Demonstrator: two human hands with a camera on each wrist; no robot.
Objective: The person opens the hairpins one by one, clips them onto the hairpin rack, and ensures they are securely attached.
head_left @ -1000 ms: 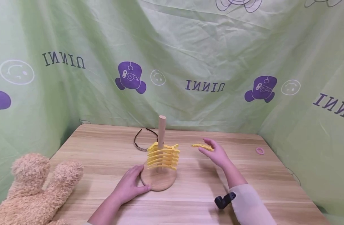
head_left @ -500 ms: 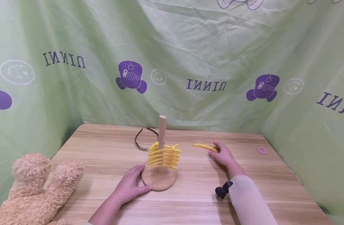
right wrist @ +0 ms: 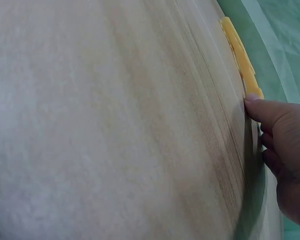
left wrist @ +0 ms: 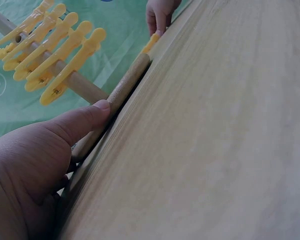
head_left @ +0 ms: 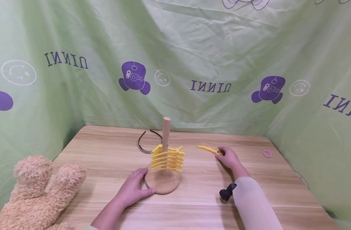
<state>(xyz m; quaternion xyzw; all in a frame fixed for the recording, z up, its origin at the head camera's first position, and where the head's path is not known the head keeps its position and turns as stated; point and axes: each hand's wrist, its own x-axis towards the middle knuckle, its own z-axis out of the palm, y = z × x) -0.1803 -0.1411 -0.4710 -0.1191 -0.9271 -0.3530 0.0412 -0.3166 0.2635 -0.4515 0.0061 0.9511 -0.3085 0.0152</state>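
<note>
My left hand (head_left: 133, 189) grips the rim of a round wooden stand (head_left: 163, 186), its thumb on top of the base in the left wrist view. Around the stand's upright post (head_left: 166, 134) sits a stack of several yellow hair clips (head_left: 167, 159), one above another. To the right, my right hand (head_left: 228, 157) pinches the end of a single yellow hair clip (head_left: 206, 149), whose other end points left. In the right wrist view the thumb lies over the near end of that clip (right wrist: 239, 55); the fingers beneath are partly hidden.
A dark headband (head_left: 141, 145) with a beaded part lies behind the stand. A pink ring (head_left: 267, 154) lies at the right of the wooden table (head_left: 192, 204). A fluffy plush toy (head_left: 34, 195) is at the left front, and a green printed curtain (head_left: 175, 105) surrounds the table.
My right hand has moved right to the end of the loose hair clip and now pinches it; the clip's held end has shifted slightly. The left hand stays on the stand.
</note>
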